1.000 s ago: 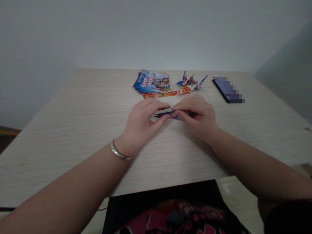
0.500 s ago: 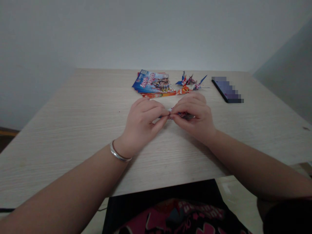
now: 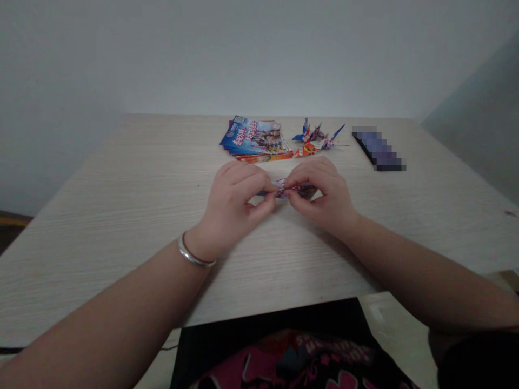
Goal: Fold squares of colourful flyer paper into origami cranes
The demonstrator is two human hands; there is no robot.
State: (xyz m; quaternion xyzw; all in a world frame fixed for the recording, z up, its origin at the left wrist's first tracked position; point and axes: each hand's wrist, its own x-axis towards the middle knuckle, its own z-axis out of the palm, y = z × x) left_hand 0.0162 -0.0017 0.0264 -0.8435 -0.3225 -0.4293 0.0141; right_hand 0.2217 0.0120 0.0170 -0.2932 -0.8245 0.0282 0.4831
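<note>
1. Head view: left hand [image 3: 235, 197] and right hand [image 3: 324, 192] grip a blue-and-white printed paper piece [image 3: 280, 182] over the pale wood-grain tabletop [image 3: 141, 189], fingers pinched close; its folding appears unfinished, though largely hidden.
2. Beyond, blue-and-orange paper birds [image 3: 307, 148] stand folded; blue printed sheets [image 3: 254, 135] lie flat.

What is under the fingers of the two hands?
A folded, printed paper, pinched by the left hand and right hand. Its middle shows between them; parts toward both ends are covered.
</note>
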